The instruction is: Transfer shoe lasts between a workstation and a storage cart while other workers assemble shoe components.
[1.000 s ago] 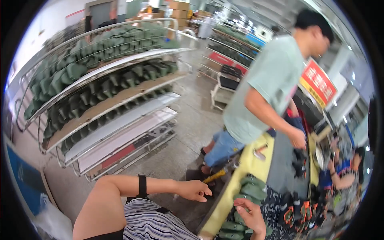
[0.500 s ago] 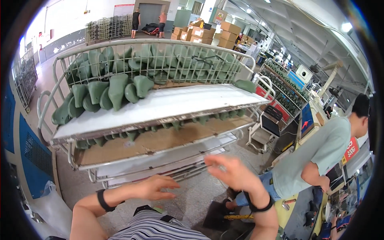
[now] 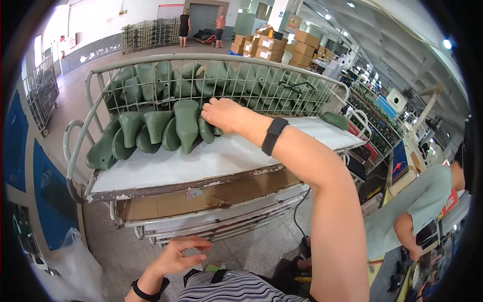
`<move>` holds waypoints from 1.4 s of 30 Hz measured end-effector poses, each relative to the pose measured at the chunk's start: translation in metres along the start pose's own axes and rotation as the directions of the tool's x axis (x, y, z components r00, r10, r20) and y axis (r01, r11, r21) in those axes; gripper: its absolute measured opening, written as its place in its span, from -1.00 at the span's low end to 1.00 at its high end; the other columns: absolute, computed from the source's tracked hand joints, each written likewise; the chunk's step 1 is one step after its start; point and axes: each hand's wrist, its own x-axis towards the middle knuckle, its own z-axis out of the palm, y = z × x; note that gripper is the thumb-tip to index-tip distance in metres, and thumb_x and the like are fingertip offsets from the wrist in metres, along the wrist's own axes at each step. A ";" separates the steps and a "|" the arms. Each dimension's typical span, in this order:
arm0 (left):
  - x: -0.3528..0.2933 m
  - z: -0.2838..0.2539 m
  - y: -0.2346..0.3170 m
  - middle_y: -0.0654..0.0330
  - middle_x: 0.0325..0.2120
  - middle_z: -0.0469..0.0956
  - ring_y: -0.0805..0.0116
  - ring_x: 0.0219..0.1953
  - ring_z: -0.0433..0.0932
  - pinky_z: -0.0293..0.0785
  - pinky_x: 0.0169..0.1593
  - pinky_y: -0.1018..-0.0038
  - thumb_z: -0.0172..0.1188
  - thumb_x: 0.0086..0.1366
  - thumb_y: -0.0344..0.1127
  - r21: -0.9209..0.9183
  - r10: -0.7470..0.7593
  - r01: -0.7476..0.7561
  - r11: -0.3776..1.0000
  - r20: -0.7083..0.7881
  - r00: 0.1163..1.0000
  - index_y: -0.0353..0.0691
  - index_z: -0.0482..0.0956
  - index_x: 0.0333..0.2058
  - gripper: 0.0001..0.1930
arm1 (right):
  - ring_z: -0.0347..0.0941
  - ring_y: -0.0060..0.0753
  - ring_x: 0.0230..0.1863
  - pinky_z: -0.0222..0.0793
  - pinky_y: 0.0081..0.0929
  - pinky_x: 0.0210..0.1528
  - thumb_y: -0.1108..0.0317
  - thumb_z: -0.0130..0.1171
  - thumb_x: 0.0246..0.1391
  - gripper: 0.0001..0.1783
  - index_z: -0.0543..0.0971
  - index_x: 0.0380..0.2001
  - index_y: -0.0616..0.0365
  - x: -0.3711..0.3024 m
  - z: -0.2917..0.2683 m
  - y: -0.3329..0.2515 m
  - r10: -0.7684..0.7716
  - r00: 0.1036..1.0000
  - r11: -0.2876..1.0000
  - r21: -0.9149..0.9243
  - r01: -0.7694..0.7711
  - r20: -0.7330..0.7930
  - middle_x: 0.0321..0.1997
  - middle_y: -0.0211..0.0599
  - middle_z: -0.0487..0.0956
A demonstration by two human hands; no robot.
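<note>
A row of green shoe lasts (image 3: 186,126) stands on the left part of a white-covered rack shelf (image 3: 236,153). My right hand (image 3: 224,116) is stretched out to the right end of that row, its fingers curled round the upper part of the end shoe last. The hand hides most of that last. Low in front of me, my left hand (image 3: 178,254) is held apart from the rack, thumb and fingers spread, with nothing in it. At the shelf's far right end lies a single green last (image 3: 334,121).
Behind the shelf's wire grid, many more lasts (image 3: 216,75) are piled up. Lower rack shelves (image 3: 211,201) sit beneath. Close on the right is a co-worker in a pale green shirt (image 3: 417,206). A blue machine panel (image 3: 50,196) and a plastic bag (image 3: 75,261) are at left.
My right hand has reached forward and left to the end of the row and closed on a shoe last. My left hand has dropped lower. The whole view has shifted slightly.
</note>
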 end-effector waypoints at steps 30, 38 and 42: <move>0.098 0.057 -0.012 0.05 -0.31 0.44 0.16 -0.26 0.44 0.40 -0.19 0.26 0.24 -0.08 0.13 -0.744 0.098 0.093 0.661 0.209 0.973 -0.29 0.26 -0.06 -0.27 | 0.46 -0.09 -0.44 0.38 -0.35 -0.42 0.31 0.13 -0.11 -0.75 0.45 -0.41 0.29 -0.209 -0.069 -0.072 0.524 0.769 0.665 0.740 -0.100 -0.367 -0.41 -0.09 0.50; 0.029 0.023 -0.063 0.04 -0.48 0.47 0.25 -0.43 0.47 0.43 -0.37 0.39 0.30 -0.13 -0.01 -0.341 -0.079 0.109 0.934 0.100 0.992 -0.40 0.36 -0.22 -0.38 | 0.47 0.01 -0.27 0.38 -0.17 -0.26 0.22 0.08 -0.27 -0.64 0.54 -0.47 0.34 -0.037 -0.038 -0.034 0.182 0.969 0.753 0.611 -0.245 0.164 -0.38 0.03 0.53; 0.011 0.020 -0.072 0.02 -0.52 0.47 0.25 -0.47 0.48 0.41 -0.39 0.41 0.28 -0.14 0.07 -0.383 -0.206 0.190 0.904 -0.001 0.979 -0.43 0.35 -0.22 -0.32 | 0.49 -0.12 -0.26 0.41 -0.29 -0.26 0.27 0.10 -0.31 -0.70 0.59 -0.45 0.19 0.013 -0.007 -0.039 0.296 0.955 0.814 0.515 -0.268 0.029 -0.35 -0.10 0.55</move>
